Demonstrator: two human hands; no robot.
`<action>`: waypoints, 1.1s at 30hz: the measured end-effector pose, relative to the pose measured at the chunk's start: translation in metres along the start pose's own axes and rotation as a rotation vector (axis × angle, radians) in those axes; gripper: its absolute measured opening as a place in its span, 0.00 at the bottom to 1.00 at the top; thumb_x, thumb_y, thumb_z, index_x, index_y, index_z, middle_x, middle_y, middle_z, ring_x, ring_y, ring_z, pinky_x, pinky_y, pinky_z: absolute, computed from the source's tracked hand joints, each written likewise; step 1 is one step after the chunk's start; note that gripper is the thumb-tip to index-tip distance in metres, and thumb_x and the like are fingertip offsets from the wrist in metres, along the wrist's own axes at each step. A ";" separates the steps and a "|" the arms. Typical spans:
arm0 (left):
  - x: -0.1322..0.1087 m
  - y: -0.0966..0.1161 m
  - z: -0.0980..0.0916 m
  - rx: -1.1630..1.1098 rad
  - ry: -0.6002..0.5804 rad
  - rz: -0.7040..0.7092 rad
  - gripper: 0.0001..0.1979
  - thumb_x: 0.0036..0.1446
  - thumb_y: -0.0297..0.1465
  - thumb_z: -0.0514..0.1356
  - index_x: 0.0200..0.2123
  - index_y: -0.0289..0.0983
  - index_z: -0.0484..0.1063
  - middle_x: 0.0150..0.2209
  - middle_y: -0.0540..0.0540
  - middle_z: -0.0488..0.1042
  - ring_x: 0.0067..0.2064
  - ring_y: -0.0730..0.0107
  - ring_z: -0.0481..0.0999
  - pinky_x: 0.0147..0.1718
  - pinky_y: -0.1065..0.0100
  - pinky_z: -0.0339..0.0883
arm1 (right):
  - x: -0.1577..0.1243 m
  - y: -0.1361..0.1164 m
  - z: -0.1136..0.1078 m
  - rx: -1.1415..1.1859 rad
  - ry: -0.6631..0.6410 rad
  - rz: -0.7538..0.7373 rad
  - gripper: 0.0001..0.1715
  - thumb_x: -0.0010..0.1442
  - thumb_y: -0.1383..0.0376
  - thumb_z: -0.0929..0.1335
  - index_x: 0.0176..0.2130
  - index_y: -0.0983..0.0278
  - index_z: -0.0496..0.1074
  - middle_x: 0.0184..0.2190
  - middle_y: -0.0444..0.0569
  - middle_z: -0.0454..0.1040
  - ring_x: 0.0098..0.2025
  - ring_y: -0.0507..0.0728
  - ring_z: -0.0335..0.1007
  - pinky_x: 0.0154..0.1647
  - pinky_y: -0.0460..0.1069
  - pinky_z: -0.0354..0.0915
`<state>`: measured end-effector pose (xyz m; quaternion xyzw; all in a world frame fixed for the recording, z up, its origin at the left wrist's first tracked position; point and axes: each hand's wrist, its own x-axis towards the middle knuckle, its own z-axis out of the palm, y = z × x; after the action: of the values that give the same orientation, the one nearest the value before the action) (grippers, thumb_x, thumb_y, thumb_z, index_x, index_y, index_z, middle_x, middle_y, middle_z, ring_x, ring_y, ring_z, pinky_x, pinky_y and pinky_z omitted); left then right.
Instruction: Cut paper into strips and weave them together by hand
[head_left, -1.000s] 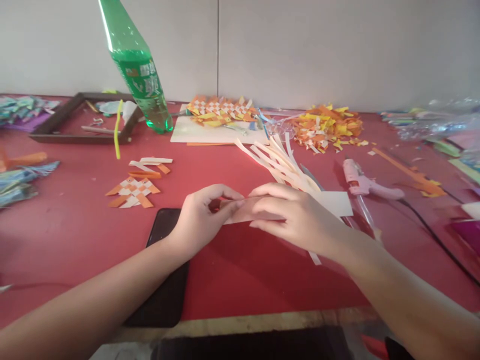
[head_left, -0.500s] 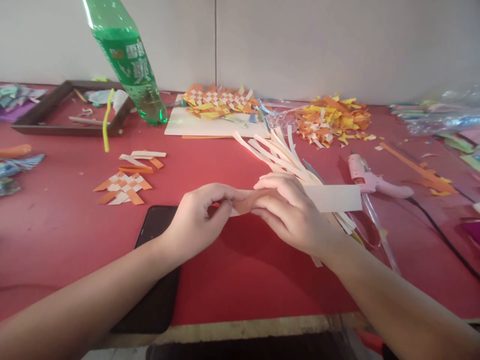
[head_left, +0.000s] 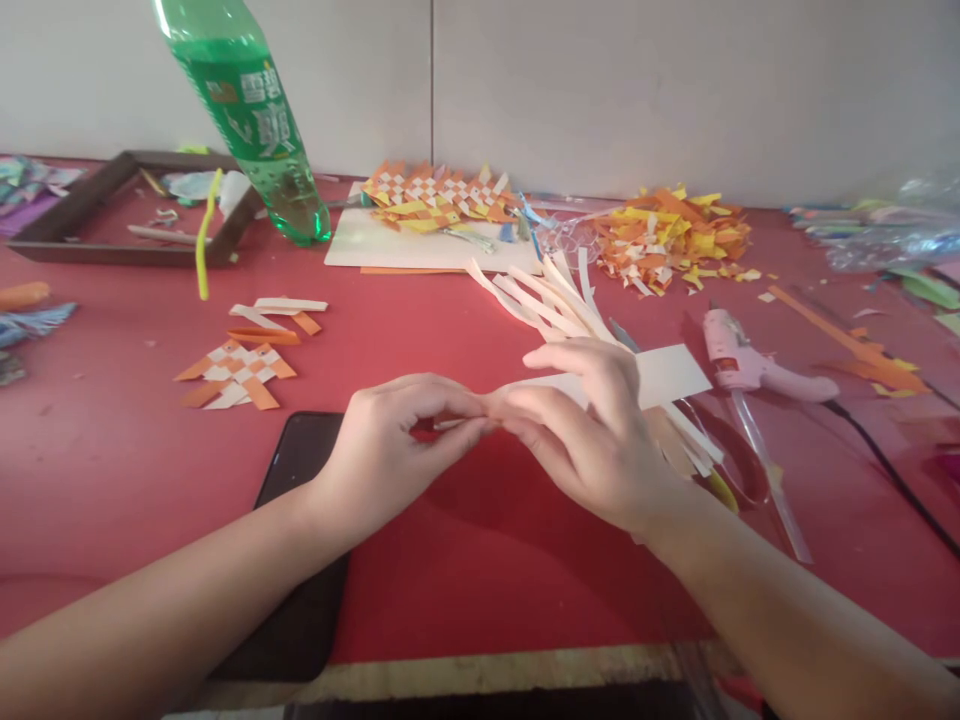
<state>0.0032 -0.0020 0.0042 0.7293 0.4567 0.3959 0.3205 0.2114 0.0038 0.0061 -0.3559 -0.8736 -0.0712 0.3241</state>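
My left hand [head_left: 409, 440] and my right hand [head_left: 589, 425] meet above the red table, thumbs and fingertips pinched together on a paper strip [head_left: 673, 376]. Its white length shows behind my right fingers and sticks out past that hand to the right. The end between my fingertips is mostly hidden, so I cannot tell how it is folded. My right index finger is raised off the paper. Beyond my right hand lies a bundle of loose pale paper strips [head_left: 551, 300]. A black phone [head_left: 300, 460] lies under my left wrist.
A pink glue gun [head_left: 750, 360] with a cord lies right. Orange-and-white woven paper pieces [head_left: 238, 374] lie left. At the back stand a green bottle [head_left: 259, 130], a dark frame [head_left: 97, 253], a white board [head_left: 356, 245] bearing woven paper and a heap of orange-yellow scraps [head_left: 675, 240].
My fingertips have drawn together, covering the brownish stretch of paper seen between them before. My right index finger has lifted, and the strip's right end has tilted upward. The view has shifted slightly.
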 end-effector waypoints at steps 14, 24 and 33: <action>0.000 0.006 0.000 -0.374 0.154 -0.171 0.09 0.55 0.33 0.67 0.36 0.38 0.71 0.30 0.49 0.80 0.30 0.70 0.80 0.29 0.71 0.74 | -0.003 -0.011 0.013 1.196 -0.167 0.680 0.15 0.59 0.54 0.71 0.42 0.59 0.78 0.34 0.48 0.78 0.26 0.52 0.68 0.20 0.46 0.64; 0.001 0.008 0.002 -0.517 0.055 -0.297 0.14 0.52 0.33 0.69 0.39 0.38 0.69 0.28 0.50 0.81 0.31 0.68 0.83 0.31 0.73 0.77 | -0.002 -0.011 0.020 1.189 -0.022 0.881 0.11 0.55 0.58 0.74 0.28 0.62 0.78 0.16 0.41 0.68 0.19 0.49 0.63 0.19 0.46 0.62; 0.005 0.003 0.001 -0.633 0.001 -0.387 0.08 0.51 0.32 0.70 0.30 0.34 0.77 0.30 0.48 0.82 0.31 0.73 0.80 0.32 0.75 0.75 | -0.003 -0.011 0.023 1.208 0.065 0.831 0.06 0.55 0.60 0.74 0.34 0.59 0.80 0.23 0.43 0.75 0.22 0.51 0.67 0.20 0.48 0.65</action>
<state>0.0067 0.0016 0.0073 0.4940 0.4413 0.4502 0.5987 0.1935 0.0023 -0.0126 -0.4151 -0.5434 0.5409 0.4897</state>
